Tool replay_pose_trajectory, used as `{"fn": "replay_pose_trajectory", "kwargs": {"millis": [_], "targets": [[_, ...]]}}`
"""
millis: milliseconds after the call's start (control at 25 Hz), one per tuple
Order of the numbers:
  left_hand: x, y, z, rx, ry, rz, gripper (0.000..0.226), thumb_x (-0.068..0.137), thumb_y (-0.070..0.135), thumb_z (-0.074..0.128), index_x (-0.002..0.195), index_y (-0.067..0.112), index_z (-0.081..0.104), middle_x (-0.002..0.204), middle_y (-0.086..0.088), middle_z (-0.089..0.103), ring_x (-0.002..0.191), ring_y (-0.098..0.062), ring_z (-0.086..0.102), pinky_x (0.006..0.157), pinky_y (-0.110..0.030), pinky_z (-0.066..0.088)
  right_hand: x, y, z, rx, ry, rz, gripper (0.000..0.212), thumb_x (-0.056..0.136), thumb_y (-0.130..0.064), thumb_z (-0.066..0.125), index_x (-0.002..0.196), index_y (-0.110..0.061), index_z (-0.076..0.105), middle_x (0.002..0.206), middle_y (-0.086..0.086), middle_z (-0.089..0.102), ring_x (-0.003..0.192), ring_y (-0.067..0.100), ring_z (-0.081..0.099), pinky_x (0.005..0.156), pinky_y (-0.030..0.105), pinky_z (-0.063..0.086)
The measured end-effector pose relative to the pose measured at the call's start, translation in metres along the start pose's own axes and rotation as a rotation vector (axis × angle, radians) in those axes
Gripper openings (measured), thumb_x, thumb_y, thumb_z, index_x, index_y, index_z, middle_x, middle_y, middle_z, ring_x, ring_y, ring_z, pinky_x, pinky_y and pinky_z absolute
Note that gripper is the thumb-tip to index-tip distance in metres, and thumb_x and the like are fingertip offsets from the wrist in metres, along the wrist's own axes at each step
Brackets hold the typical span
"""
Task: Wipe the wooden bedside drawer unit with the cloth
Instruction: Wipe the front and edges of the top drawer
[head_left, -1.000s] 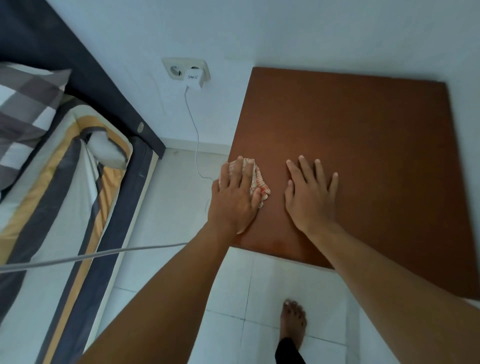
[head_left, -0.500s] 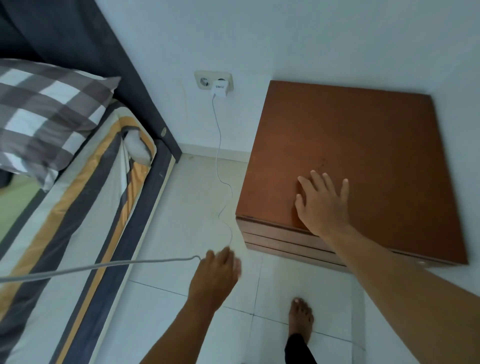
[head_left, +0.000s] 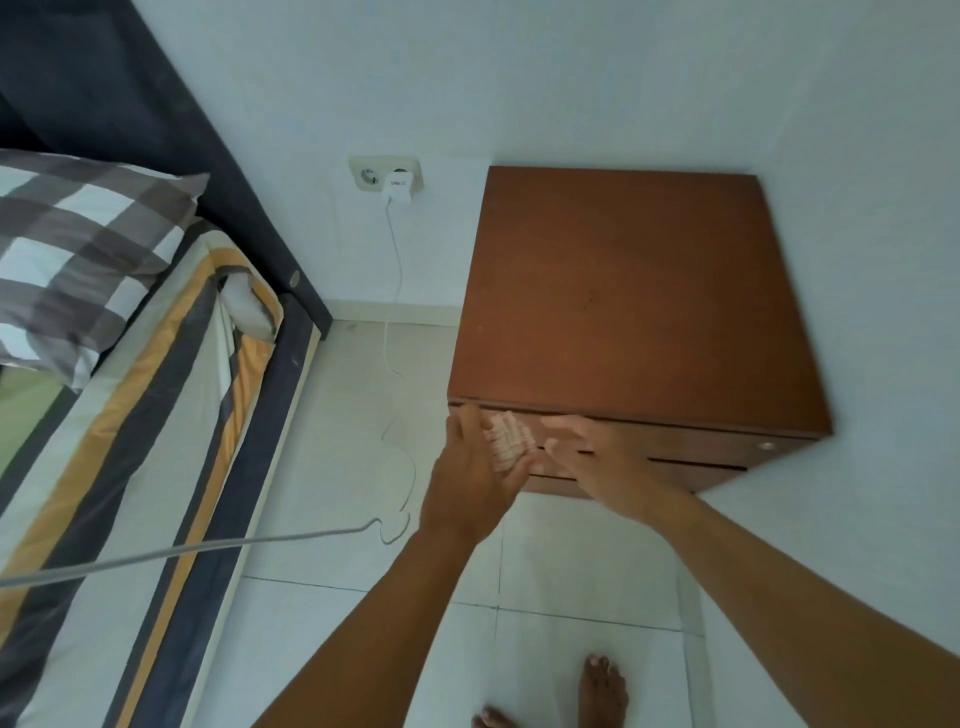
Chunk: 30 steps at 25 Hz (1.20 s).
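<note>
Head view. Drawer unit (head_left: 623, 312): smooth reddish-brown wood with a square flat top, set in a corner of white walls on a pale tiled floor (head_left: 332, 415). Cloth (head_left: 506, 441): bunched, ribbed, pale orange, at the left end of the top drawer front, grasped by left hand (head_left: 467, 478). Right hand (head_left: 597, 457) released, fingers flat on the drawer front just beside it. Striped bed (head_left: 130, 415) to the left.

My left hand (head_left: 467, 478) is off the top of the drawer unit (head_left: 623, 312) now. From over the floor, lower centre of the frame, it comes up to the unit's front face, and the cloth (head_left: 506, 441) shows again in its grip. My right hand (head_left: 597, 457) leaves the top too and lies on the front, just right of the cloth. A second bare foot (head_left: 493, 719) appears at the bottom edge.
</note>
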<state>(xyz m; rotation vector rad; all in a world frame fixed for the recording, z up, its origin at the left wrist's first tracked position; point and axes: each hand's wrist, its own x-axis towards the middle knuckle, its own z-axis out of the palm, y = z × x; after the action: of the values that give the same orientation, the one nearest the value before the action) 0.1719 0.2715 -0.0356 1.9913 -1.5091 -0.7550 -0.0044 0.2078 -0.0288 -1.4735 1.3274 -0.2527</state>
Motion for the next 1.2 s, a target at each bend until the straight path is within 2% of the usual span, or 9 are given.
{"fn": "replay_pose_trajectory", "kwargs": {"millis": [160, 280, 440, 560, 680, 800, 880, 960, 1200], "targets": [[0.004, 0.049, 0.038, -0.181, -0.177, 0.051, 0.071, 0.07, 0.04, 0.089, 0.11, 0.022, 0.033, 0.108, 0.003, 0.044, 0.085, -0.014, 0.059, 0.062, -0.035, 0.06, -0.011, 0.011, -0.005, 0.658, -0.069, 0.313, 0.035, 0.105, -0.052, 0.047, 0.119, -0.03, 0.071, 0.11, 0.0, 0.079, 0.1, 0.019, 0.076, 0.086, 0.042, 0.061], [0.0, 0.045, 0.057, -0.152, -0.259, 0.215, 0.066, 0.07, 0.045, 0.08, 0.113, 0.019, 0.036, 0.11, 0.003, 0.042, 0.096, -0.017, 0.051, 0.067, -0.024, 0.053, -0.012, 0.038, -0.015, 0.844, 0.081, 0.422, 0.028, 0.108, -0.031, 0.049, 0.123, -0.014, 0.066, 0.105, 0.011, 0.08, 0.086, 0.023, 0.078, 0.066, 0.033, 0.061], [-0.001, 0.003, 0.055, 0.085, -0.099, 0.232, 0.064, 0.077, 0.045, 0.059, 0.128, 0.009, 0.045, 0.12, -0.005, 0.048, 0.107, -0.024, 0.049, 0.084, -0.039, 0.052, -0.018, 0.08, -0.035, 0.39, 0.272, 0.359, 0.019, 0.109, -0.027, 0.044, 0.119, -0.018, 0.058, 0.106, 0.008, 0.072, 0.094, 0.027, 0.072, 0.083, 0.043, 0.06], [0.012, -0.015, 0.051, 0.315, -0.128, 0.099, 0.062, 0.084, 0.038, 0.063, 0.138, 0.017, 0.041, 0.141, -0.007, 0.043, 0.124, -0.032, 0.046, 0.093, -0.047, 0.049, -0.025, 0.094, -0.044, -0.16, 0.304, 0.18, 0.032, 0.105, -0.019, 0.045, 0.132, -0.033, 0.054, 0.115, -0.005, 0.06, 0.085, 0.024, 0.066, 0.066, 0.032, 0.051], [0.025, -0.026, 0.05, 0.449, -0.179, -0.021, 0.071, 0.09, 0.04, 0.062, 0.15, 0.023, 0.029, 0.159, -0.011, 0.027, 0.139, -0.037, 0.036, 0.104, -0.052, 0.042, -0.024, 0.092, -0.039, -0.566, 0.398, 0.139, 0.03, 0.099, -0.046, 0.051, 0.104, -0.022, 0.068, 0.117, 0.0, 0.056, 0.081, 0.026, 0.062, 0.067, 0.033, 0.046], [0.026, -0.041, 0.051, 0.558, -0.221, -0.108, 0.082, 0.094, 0.05, 0.055, 0.158, 0.038, 0.005, 0.168, -0.018, 0.004, 0.147, -0.044, 0.026, 0.111, -0.057, 0.037, -0.021, 0.097, -0.027, -0.752, 0.459, 0.068, 0.053, 0.098, -0.061, 0.049, 0.136, -0.026, 0.058, 0.152, 0.009, 0.043, 0.086, 0.03, 0.068, 0.064, 0.034, 0.052], [0.025, -0.052, 0.051, 0.603, -0.213, -0.096, 0.088, 0.095, 0.056, 0.052, 0.155, 0.046, -0.01, 0.167, -0.021, -0.008, 0.147, -0.048, 0.027, 0.11, -0.057, 0.039, -0.017, 0.104, -0.018, -0.891, 0.462, 0.008, 0.073, 0.099, -0.064, 0.044, 0.162, -0.032, 0.024, 0.171, 0.014, 0.013, 0.079, 0.029, 0.07, 0.052, 0.029, 0.049], [0.027, -0.061, 0.048, 0.609, -0.186, -0.064, 0.091, 0.094, 0.059, 0.052, 0.153, 0.05, -0.017, 0.166, -0.022, -0.015, 0.146, -0.05, 0.029, 0.107, -0.057, 0.042, -0.011, 0.109, -0.013, -0.927, 0.465, -0.022, 0.081, 0.099, -0.064, 0.041, 0.165, -0.032, 0.007, 0.173, 0.014, 0.001, 0.07, 0.027, 0.069, 0.045, 0.025, 0.041], [0.041, -0.08, 0.041, 0.599, -0.223, 0.033, 0.092, 0.094, 0.063, 0.048, 0.145, 0.057, -0.029, 0.164, -0.023, -0.026, 0.138, -0.048, 0.042, 0.101, -0.052, 0.05, 0.002, 0.119, -0.004, -0.913, 0.488, -0.017, 0.081, 0.1, -0.058, 0.041, 0.165, -0.031, 0.002, 0.174, 0.012, -0.004, 0.069, 0.03, 0.069, 0.045, 0.025, 0.042]]}}
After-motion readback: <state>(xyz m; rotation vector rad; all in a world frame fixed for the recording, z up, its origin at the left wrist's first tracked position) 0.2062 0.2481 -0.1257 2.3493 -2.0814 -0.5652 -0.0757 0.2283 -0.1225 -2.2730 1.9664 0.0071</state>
